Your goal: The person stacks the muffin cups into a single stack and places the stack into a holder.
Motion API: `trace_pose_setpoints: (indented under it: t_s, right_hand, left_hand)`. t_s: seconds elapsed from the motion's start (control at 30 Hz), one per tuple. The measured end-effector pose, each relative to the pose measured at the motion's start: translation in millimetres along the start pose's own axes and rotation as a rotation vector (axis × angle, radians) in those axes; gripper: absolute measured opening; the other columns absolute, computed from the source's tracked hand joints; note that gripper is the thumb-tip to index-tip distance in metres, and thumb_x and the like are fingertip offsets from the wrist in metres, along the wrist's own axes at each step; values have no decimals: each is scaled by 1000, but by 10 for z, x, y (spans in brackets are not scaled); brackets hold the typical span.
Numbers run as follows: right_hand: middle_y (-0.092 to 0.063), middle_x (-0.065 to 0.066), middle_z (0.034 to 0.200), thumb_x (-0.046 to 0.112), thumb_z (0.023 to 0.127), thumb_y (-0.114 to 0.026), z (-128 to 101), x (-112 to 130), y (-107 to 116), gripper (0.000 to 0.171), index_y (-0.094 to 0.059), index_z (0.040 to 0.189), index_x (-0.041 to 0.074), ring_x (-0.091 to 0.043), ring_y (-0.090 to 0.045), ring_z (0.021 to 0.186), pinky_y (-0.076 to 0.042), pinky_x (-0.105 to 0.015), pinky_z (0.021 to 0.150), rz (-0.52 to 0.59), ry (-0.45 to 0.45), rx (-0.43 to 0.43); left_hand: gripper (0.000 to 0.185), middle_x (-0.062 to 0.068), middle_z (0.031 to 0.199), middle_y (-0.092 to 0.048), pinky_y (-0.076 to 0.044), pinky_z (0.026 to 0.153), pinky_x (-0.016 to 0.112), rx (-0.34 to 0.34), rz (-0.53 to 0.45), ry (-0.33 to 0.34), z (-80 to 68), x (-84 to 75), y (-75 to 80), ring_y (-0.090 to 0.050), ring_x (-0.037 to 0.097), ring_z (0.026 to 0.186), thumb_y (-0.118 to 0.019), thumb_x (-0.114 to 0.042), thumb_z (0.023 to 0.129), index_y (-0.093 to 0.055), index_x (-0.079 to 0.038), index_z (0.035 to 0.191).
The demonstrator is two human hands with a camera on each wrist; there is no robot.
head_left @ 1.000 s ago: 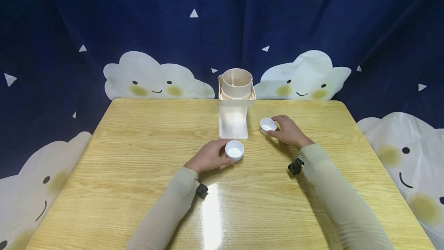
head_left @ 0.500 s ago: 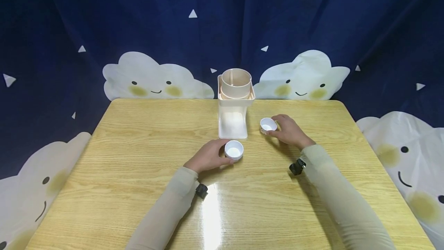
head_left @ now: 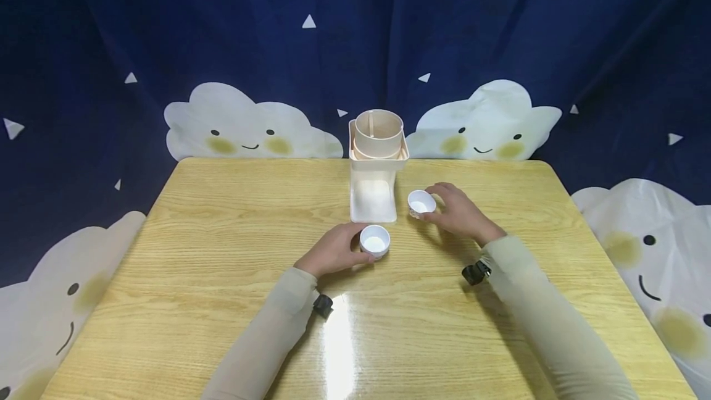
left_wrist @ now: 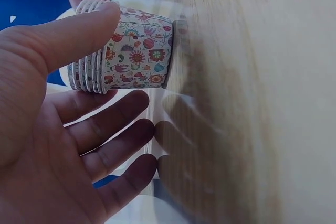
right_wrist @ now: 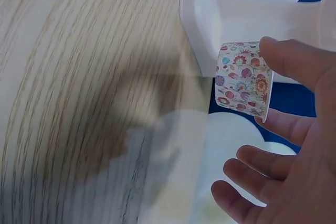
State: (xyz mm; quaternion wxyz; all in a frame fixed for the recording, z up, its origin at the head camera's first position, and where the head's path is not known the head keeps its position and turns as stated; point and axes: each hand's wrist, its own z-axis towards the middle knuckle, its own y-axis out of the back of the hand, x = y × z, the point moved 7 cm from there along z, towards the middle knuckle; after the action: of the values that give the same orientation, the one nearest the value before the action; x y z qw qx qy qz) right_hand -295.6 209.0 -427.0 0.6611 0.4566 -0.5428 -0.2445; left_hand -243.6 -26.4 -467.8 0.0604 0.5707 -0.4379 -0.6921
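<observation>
My left hand (head_left: 333, 250) grips a nested stack of paper baking cups (left_wrist: 139, 53) between thumb and index finger, its other fingers loosely spread. The stack stands on the table, printed with colourful flowers and birds, several white rims layered at its open end. With thumb and index finger my right hand (head_left: 460, 213) pinches a single paper baking cup (right_wrist: 242, 80) of the same print by its rim. In the head view this white-lined cup sits upright, just right of the cream stand's base and up and right of the stack.
A cream plastic stand (head_left: 373, 201) rises at the table's back middle, with a round cylinder (head_left: 380, 141) set in its top. The wood table (head_left: 250, 202) stretches to both sides. Behind hangs a dark blue curtain (head_left: 355, 29) with clouds and white triangles.
My right hand has shifted slightly left with the single cup, bringing it nearer the stand's base. The left hand and the stack have stayed in place.
</observation>
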Motion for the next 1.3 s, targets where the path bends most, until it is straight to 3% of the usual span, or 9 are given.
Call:
trace_pose_setpoints:
  t_s: [0.27, 0.67, 1.1, 1.3]
  right_hand:
    - [-40, -32, 149, 29, 86, -74, -52, 158, 2, 66, -51, 138, -3, -49, -37, 139, -30, -63, 116, -5, 26, 8]
    - [-41, -31, 148, 24, 84, -76, -160, 491, 8, 60, -54, 135, -2, -49, -39, 138, -32, -64, 114, 11, 145, -10]
    - [-40, -23, 153, 29, 86, -77, -237, 820, 30, 67, -50, 141, 2, -43, -39, 141, -35, -61, 114, 24, 206, 10]
    - [-47, -20, 148, 29, 84, -79, -252, 943, -21, 62, -55, 137, 7, -37, -44, 138, -37, -57, 114, 43, 258, 30]
  left_hand:
    - [60, -2, 131, -66, -43, 110, 38, -2, 25, -8, -11, -12, 2, -59, 17, 125, -81, -31, 82, -58, -19, 136]
    - [59, -2, 128, -67, -45, 108, 38, -20, 26, -30, -35, -34, 11, -60, 17, 121, -81, -31, 81, -60, -18, 134]
    - [60, -3, 128, -67, -44, 108, 38, -22, -10, -43, -25, -52, 18, -60, 16, 121, -82, -27, 80, -59, -21, 135]
    - [55, -4, 125, -68, -45, 106, 39, -23, -11, -65, -18, -66, 11, -61, 15, 117, -82, -26, 81, -61, -21, 131]
